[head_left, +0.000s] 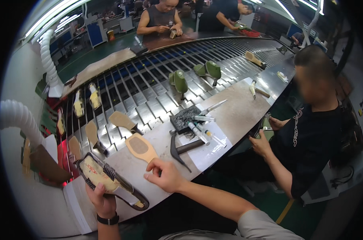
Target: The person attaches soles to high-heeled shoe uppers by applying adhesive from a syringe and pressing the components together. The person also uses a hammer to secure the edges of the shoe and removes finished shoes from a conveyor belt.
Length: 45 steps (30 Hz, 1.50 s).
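My left hand [102, 201] grips an upturned shoe [97, 173], its cream underside with red marks facing up, dark gathered edges around it and the dark brown heel part pointing at me. My left thumb presses on its side. My right hand [166, 176] is closed, fingers curled round the narrow end of a tan shoe sole [140, 147] with a brown patch. That hand hides the sole's end. Right of it lie a hammer [185, 148], a black block [185, 118] and several syringe-like tubes [199, 133] on a white sheet [212, 148].
A slatted metal conveyor [149, 88] runs beyond the worktable, carrying green shoes [178, 82], cream-bottomed shoes [94, 96] and heeled soles [122, 120]. At right, a co-worker [313, 140] holds a green shoe. A white ribbed hose [21, 120] hangs at left. More people work across the conveyor.
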Available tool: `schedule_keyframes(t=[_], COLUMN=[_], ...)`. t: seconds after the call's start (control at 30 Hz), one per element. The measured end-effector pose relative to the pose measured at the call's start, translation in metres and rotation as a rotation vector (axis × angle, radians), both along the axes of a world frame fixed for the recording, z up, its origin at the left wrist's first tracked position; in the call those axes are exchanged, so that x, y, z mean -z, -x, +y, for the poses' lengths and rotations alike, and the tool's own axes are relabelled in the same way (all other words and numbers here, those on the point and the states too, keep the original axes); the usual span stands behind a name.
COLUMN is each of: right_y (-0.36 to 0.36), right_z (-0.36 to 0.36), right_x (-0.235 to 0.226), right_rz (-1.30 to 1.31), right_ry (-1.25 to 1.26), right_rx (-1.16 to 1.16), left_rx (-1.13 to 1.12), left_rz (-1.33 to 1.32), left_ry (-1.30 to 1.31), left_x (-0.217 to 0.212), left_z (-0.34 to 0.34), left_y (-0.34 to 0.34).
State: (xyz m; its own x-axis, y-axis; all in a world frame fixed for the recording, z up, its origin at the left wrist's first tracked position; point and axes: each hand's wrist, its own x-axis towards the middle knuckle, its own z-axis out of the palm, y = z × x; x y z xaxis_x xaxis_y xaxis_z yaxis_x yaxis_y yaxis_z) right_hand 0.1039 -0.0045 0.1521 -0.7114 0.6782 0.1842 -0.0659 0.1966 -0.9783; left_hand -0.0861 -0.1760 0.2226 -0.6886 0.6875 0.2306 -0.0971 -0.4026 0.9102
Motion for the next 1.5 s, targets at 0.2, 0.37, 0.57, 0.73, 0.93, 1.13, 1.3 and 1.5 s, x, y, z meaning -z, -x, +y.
schedule_keyframes(t=[0.2, 0.37, 0.57, 0.73, 0.93, 1.13, 1.3, 1.5], right_y=[-0.062, -0.131, -0.12, -0.102, -0.097, -0.057, -0.039, -0.02], right_z=[-0.005, -0.071, -0.099, -0.088, -0.094, -0.083, -0.095, -0.108], right_x=[0.0, 0.019, 0.004, 0.025, -0.006, -0.068, -0.118, -0.129], right_rz=[-0.186, 0.145, 0.19, 0.091, 0.242, 0.449, 0.248, 0.177], right_ry=[-0.511, 0.258, 1.072, 0.965, 0.746, 0.436, 0.536, 0.57], right_rx=[0.23, 0.17, 0.08, 0.147, 0.149, -0.203, -0.465, -0.345], left_rx=[0.239, 0.158, 0.178, 0.243, 0.26, 0.294, 0.354, 0.411], left_rz=[-0.205, -0.193, -0.171, -0.115, -0.124, -0.033, 0.003, 0.031], left_ry=[-0.073, -0.096, -0.093, -0.112, -0.115, -0.082, -0.059, -0.144], left_x=[-0.007, -0.011, -0.015, -0.03, -0.046, -0.054, -0.064, -0.06], left_z=[0.03, 0.014, 0.006, 0.013, 0.02, 0.022, 0.007, -0.01], left_y=[0.026, 0.018, 0.0, 0.015, 0.027, 0.006, -0.017, -0.02])
